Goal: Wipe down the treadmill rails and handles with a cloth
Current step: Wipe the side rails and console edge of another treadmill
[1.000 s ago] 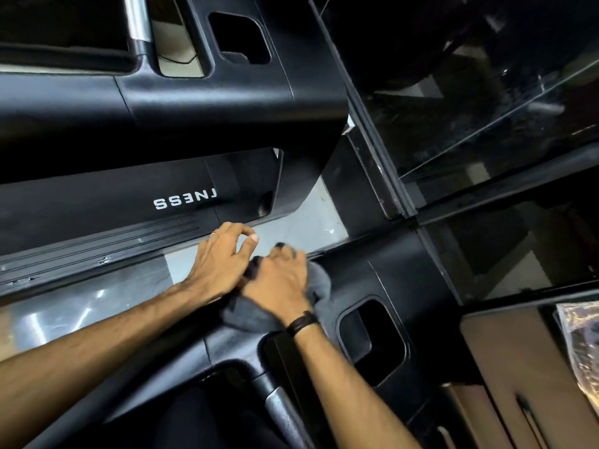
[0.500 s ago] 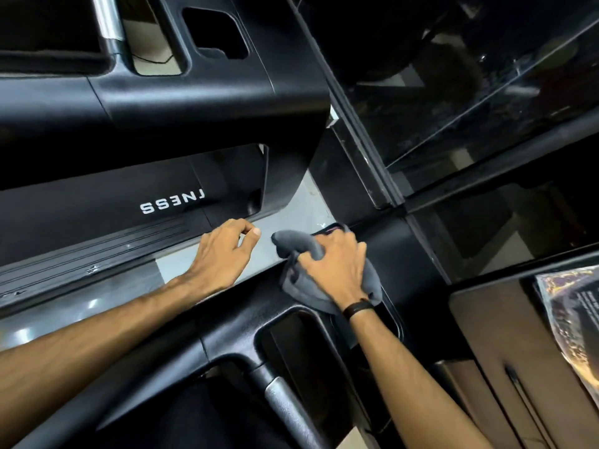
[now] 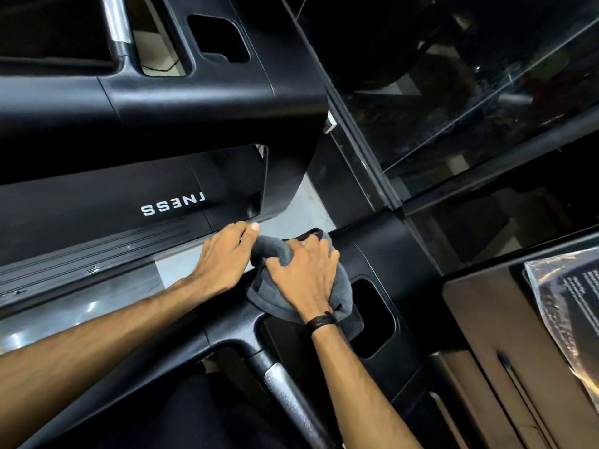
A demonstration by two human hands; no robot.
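Right hand pressing grey cloth onto black treadmill handle housing, fingers spread & curled into fabric. Left hand just beside, touching cloth edge, fingers loosely bent, holding nothing. Silver grip bar below wrists.

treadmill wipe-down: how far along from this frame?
Done: can't tell; the black plastic shows no clear wiped-versus-dusty difference. In hand: the right hand presses the grey cloth onto the black console arm, beside the cup-holder recess; the left hand rests at the arm's edge next to the cloth. Left, by my guess: the silver grip below the cloth, and the far handle at the top, both untouched now.
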